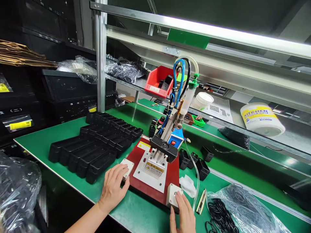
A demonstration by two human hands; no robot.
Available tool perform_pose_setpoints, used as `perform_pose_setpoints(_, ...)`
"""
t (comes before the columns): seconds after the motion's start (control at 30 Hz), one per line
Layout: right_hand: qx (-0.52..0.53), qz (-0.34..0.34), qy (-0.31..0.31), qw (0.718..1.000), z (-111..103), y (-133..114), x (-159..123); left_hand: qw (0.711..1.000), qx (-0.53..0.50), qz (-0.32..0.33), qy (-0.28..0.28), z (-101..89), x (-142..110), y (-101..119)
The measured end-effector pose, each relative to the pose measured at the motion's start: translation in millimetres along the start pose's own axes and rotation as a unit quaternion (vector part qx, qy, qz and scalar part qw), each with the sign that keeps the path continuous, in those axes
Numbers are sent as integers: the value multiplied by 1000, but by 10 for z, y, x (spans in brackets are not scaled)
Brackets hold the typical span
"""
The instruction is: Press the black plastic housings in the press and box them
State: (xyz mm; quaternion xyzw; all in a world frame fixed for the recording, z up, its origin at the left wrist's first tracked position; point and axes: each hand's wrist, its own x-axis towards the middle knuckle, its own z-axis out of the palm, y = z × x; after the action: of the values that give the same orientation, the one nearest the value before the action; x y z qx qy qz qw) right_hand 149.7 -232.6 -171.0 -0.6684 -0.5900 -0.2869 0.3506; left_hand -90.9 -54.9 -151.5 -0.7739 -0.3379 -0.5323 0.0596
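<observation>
My left hand (113,185) rests its stretched fingers on the left white button box (129,165), thumb at its near side. Over the right white button box (171,193) lies my right hand (185,212), with fingertips at its button and the thumb beside it. Both boxes sit on the front corners of a small press's dark red base (138,183). A black ribbed part (164,147) lies across the metal fixture in the middle. Above it stands a dispensing syringe (188,100) with a green cap. Neither hand grasps anything.
Rows of black housings (84,155) cover the table's left side. Several black blocks (202,168), a white tissue (188,185), a utility knife (201,201) and a bag of black rings (243,207) lie right. A shelf holds a red bin (151,85) and white tubs (262,119).
</observation>
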Motion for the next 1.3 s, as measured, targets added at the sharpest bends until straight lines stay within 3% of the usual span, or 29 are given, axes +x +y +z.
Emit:
perform_pose_setpoints(0.4,-21,56,9,998,23,33,12,999,35,-31,25,65,58,25)
perform_pose_setpoints(0.57,-51,-26,22,998,31,129,118,999,44,-25,21,89,71,1)
perform_pose_setpoints(0.63,-58,-30,31,997,40,123,150,998,48,-21,20,100,84,-14)
perform_pose_setpoints(0.93,43,21,110,993,200,-78,10,1000,-1,-16,-6,106,70,-47)
perform_pose_setpoints(1.1,58,51,93,993,220,-96,14,999,-19,-28,-10,138,51,-66)
perform_pose_setpoints(1.3,46,31,73,996,206,-77,24,998,-46,-33,-13,142,38,-85)
